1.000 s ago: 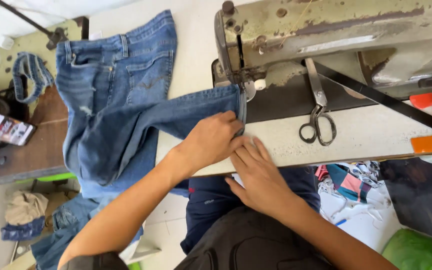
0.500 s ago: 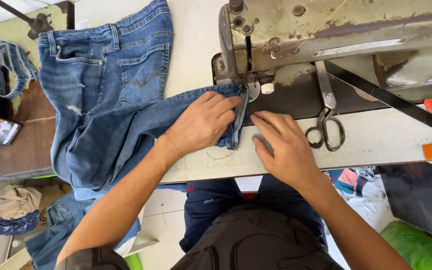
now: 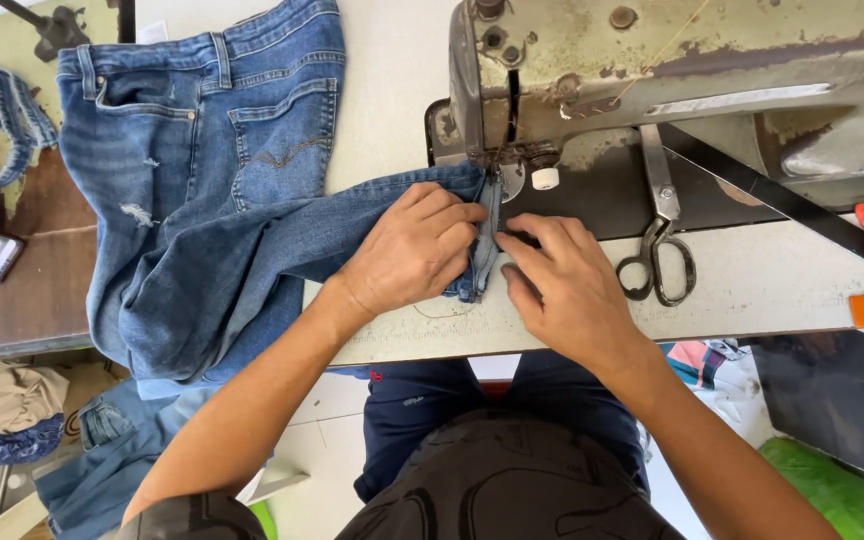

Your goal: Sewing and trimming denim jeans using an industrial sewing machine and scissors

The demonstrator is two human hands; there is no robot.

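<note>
The person sits at an old sewing machine (image 3: pixel 652 60) and works on a pair of blue jeans (image 3: pixel 202 200) which is spread over the white table (image 3: pixel 772 290). The leg end of the jeans lies under the needle area, just below the machine head. The left hand (image 3: pixel 412 250) rests flat on the denim, its fingers close together and pressing the folded hem (image 3: pixel 482 250) down. The right hand (image 3: pixel 567 290) lies on the other side of the hem, fingers stretched and narrow, the tips touching the cloth edge near the presser foot. Both hands are very near to the needle, so a fingertip could be hit if the cloth runs too fast. The thick fold may also slip and make a crooked seam. A pair of scissors (image 3: pixel 657 250) lies just beside the right hand.
</note>
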